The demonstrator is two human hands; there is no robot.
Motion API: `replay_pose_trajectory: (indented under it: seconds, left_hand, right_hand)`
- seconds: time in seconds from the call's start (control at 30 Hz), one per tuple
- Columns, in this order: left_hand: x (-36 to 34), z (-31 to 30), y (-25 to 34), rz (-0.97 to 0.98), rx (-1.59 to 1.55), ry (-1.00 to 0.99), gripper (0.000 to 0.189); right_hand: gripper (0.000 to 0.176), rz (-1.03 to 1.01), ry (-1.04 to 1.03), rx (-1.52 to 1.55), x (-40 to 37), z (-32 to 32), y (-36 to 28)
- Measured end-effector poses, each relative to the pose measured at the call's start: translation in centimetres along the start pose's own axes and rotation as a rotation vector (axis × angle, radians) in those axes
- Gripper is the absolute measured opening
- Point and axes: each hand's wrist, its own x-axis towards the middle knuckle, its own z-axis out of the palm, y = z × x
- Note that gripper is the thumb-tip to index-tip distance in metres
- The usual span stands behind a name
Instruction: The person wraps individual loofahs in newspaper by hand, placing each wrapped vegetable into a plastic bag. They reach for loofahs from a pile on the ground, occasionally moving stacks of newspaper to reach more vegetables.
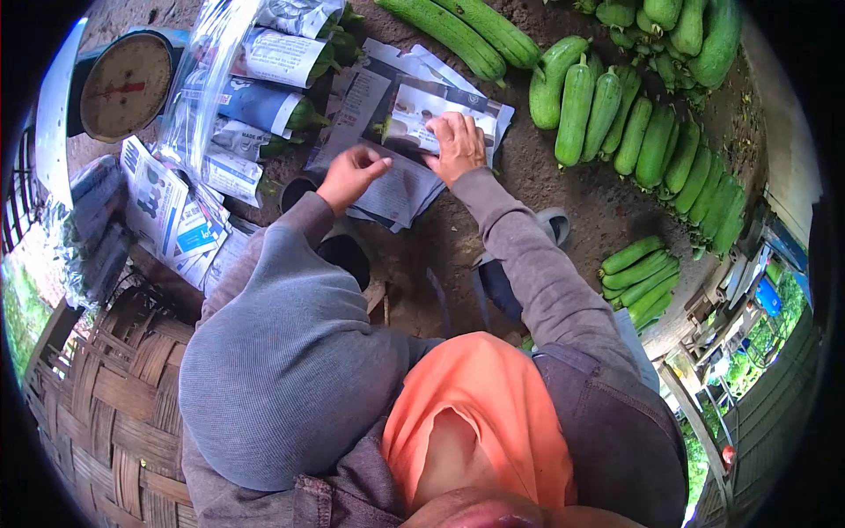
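My right hand (459, 148) is closed over a newspaper-wrapped luffa gourd (414, 113), with a bit of green showing at its left end. The roll lies on a stack of newspaper sheets (380, 189) on the ground. My left hand (350, 179) hovers over the left edge of the sheets, its fingers loosely curled and the thumb held apart. Nothing shows in it. To the left, several wrapped gourds (255, 106) lie stacked in a clear plastic bag (209, 88), their green ends facing right.
Bare green gourds (576, 101) lie in a long row at right, with a small pile (641, 275) nearer me and two long ones (458, 40) at the top. A dial scale (126, 86) stands upper left. Loose newspapers (167, 216) lie left, above a woven bamboo surface (106, 396).
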Motion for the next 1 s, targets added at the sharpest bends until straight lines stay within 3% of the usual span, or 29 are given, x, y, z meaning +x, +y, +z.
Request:
replay_pose_trajectory:
  seconds: [0.03,0.17,0.27,0.37,0.4,0.5,0.53,0.6,0.67,0.7,0.8,0.87,0.93,1.0]
  left_hand:
    - [-1.6,0.4,2.6,-0.114,-0.155,-0.113,0.037]
    - [-1.2,1.8,3.2,-0.083,-0.781,-0.254,0.041]
    - [-0.2,0.8,2.4,0.103,-0.736,-0.409,0.038]
    - [-1.5,1.0,4.8,0.201,-0.825,-0.246,0.034]
    - [-1.7,0.6,5.0,0.227,-0.831,-0.215,0.034]
    - [-2.4,-0.6,5.6,0.247,-0.875,-0.267,0.036]
    - [-2.5,-0.8,5.8,0.254,-0.882,-0.266,0.035]
    - [-2.6,-0.8,6.6,0.301,-0.837,-0.137,0.034]
    - [-2.8,-1.3,8.0,0.320,-0.871,-0.133,0.035]
    - [-3.5,-1.7,9.1,0.290,-0.948,-0.148,0.031]
    - [-4.3,-2.8,10.2,0.328,-0.999,-0.155,0.027]
    - [-5.3,-3.1,11.4,0.394,-0.942,0.026,0.032]
    - [-6.2,-3.9,12.3,0.462,-0.786,0.147,0.039]
    - [-6.9,-4.6,13.0,0.528,-0.602,0.307,0.039]
  right_hand:
    - [0.057,0.015,-0.001,0.005,0.0,0.4,0.0]
    - [0.056,0.067,0.031,0.145,-0.2,0.9,-2.0]
    - [0.051,0.124,0.119,0.346,0.3,1.1,-4.6]
    - [0.046,0.241,0.136,0.575,1.1,1.1,-6.1]
    - [0.043,0.371,0.048,0.744,1.4,1.0,-6.4]
    - [0.043,0.435,-0.165,1.126,2.2,0.8,-6.1]
    - [0.050,0.453,-0.244,1.110,2.5,0.4,-5.9]
    - [0.060,-0.116,-0.020,0.354,3.8,-1.6,-5.2]
    - [0.075,-0.036,0.143,0.476,4.9,-2.9,-6.8]
    - [0.086,0.213,0.173,0.875,4.8,-1.5,-6.6]
    - [0.084,0.400,-0.253,1.220,4.9,-3.1,-9.0]
    - [0.082,0.118,-0.205,0.525,4.2,-4.6,-11.8]
    - [0.080,-0.071,-0.004,0.289,4.5,-5.0,-14.7]
    - [0.079,-0.033,-0.097,0.373,5.2,-4.9,-15.1]
